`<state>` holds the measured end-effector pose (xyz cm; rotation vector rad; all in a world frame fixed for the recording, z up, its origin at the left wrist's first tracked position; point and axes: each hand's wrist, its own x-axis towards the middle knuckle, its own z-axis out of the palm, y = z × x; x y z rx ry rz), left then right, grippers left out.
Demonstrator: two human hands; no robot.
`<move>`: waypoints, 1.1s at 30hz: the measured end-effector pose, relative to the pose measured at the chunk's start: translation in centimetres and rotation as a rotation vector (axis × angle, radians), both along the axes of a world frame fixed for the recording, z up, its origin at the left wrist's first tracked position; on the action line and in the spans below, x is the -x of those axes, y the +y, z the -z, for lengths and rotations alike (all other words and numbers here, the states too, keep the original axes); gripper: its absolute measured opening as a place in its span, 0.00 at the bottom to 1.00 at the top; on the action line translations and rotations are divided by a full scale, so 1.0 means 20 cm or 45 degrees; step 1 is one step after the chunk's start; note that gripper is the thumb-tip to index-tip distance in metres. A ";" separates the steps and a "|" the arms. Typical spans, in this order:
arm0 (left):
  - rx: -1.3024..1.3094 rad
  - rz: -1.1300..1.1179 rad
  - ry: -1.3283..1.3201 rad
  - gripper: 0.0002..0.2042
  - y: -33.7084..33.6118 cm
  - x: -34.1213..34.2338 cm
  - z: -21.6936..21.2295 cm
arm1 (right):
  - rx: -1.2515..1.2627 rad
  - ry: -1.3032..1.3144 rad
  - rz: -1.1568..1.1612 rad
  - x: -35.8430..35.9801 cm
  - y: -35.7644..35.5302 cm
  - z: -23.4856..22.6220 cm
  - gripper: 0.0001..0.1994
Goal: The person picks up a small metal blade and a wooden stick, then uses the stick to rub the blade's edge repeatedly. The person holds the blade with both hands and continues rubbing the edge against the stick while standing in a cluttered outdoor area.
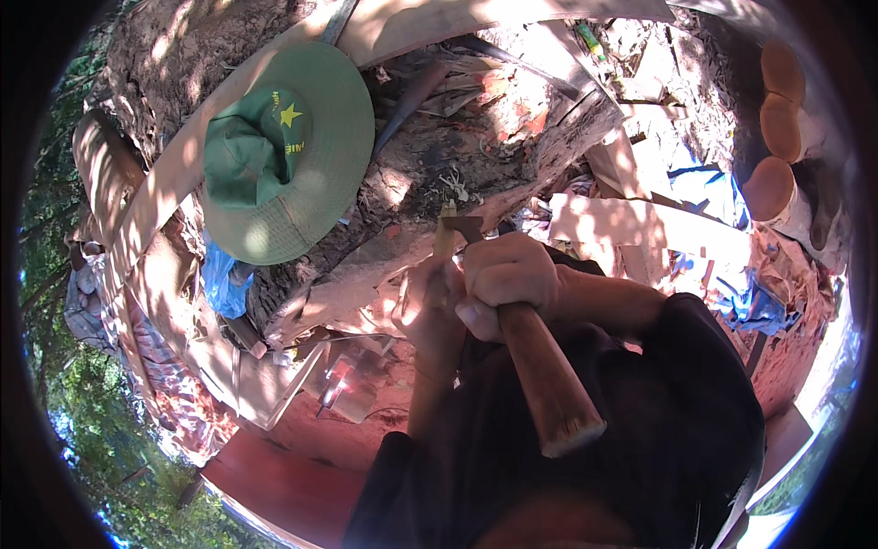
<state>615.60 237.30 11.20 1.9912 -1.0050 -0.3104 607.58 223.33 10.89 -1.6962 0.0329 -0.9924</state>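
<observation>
My right hand [508, 274] is closed around the thick wooden handle [549, 384] of a chopping tool whose dark blade end [465, 225] points up toward a big log [439, 174]. My left hand [432, 306] grips a small pale stick of wood [444, 240], held upright just left of the blade. The two hands touch each other in front of my dark sleeves. The blade's edge is mostly hidden behind the stick and my fingers.
A green wide-brimmed hat [283, 151] with a yellow star lies on the log. Wood chips and offcuts [631, 224], blue plastic sheet [704, 188], round cut wooden pieces [773, 128] at right, a red board [283, 480] below, patterned cloth [146, 348] at left.
</observation>
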 end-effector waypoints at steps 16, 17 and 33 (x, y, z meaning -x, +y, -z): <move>0.021 -0.134 0.303 0.05 -0.05 -0.07 -0.02 | -0.489 0.496 0.297 0.05 -0.04 -0.04 0.11; -0.006 -0.115 0.264 0.05 -0.06 -0.07 -0.03 | -0.344 0.476 0.301 0.05 -0.03 -0.06 0.12; 0.093 -0.040 -0.094 0.04 -0.03 -0.07 -0.02 | -0.095 0.143 0.021 -0.04 0.01 -0.06 0.11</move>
